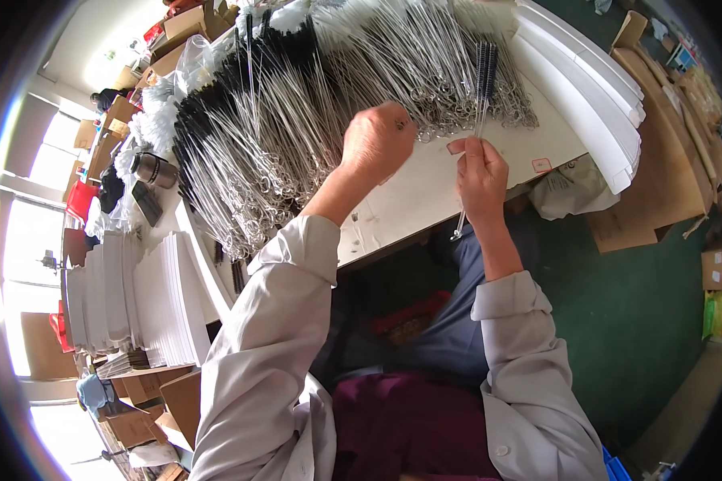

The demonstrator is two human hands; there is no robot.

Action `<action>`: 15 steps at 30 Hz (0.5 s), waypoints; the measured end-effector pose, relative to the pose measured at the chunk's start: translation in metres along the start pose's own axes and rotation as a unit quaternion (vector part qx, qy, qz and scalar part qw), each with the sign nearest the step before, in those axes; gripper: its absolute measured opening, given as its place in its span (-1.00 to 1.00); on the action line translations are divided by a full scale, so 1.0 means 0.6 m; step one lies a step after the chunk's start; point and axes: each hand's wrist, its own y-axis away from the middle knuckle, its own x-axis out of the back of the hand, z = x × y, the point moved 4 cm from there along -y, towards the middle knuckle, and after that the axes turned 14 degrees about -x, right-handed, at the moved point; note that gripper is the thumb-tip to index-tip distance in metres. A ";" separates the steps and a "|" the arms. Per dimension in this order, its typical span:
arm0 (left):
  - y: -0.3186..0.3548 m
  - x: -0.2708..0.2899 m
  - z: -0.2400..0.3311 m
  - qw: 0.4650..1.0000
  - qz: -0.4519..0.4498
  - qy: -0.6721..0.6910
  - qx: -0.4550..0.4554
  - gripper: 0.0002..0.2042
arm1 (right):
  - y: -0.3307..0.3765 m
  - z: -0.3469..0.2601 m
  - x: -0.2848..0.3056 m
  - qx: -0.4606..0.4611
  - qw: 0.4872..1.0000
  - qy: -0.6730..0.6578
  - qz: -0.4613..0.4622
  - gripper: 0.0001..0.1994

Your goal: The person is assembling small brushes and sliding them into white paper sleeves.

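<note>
- Right hand (481,178): pinched shut on one thin brush (483,80), black bristle end up, wire tail hanging below table edge.
- Left hand (377,143): curled, knuckles up, resting on wire brush pile (297,112); what it grips, if anything, cannot tell.
- Progress est.: pile large, most brushes appear unhandled.
- Nearby: white card stacks (136,297) at left, white sheets (586,88) at right, metal cup (154,168).
- Obstruction: tangled wire loops.
</note>
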 end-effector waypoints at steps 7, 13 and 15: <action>0.015 -0.031 0.030 0.993 -0.018 -0.063 -0.097 -0.82 | 0.001 -0.008 -0.007 -0.011 1.000 -0.006 0.010 -0.61; 0.005 -0.005 0.045 0.992 0.056 0.032 -0.113 -0.86 | 0.001 -0.010 -0.004 0.010 1.000 0.004 -0.003 -0.62; -0.004 0.014 0.056 0.989 0.087 0.073 -0.092 -0.90 | 0.002 -0.010 -0.004 -0.017 1.000 -0.006 0.006 -0.62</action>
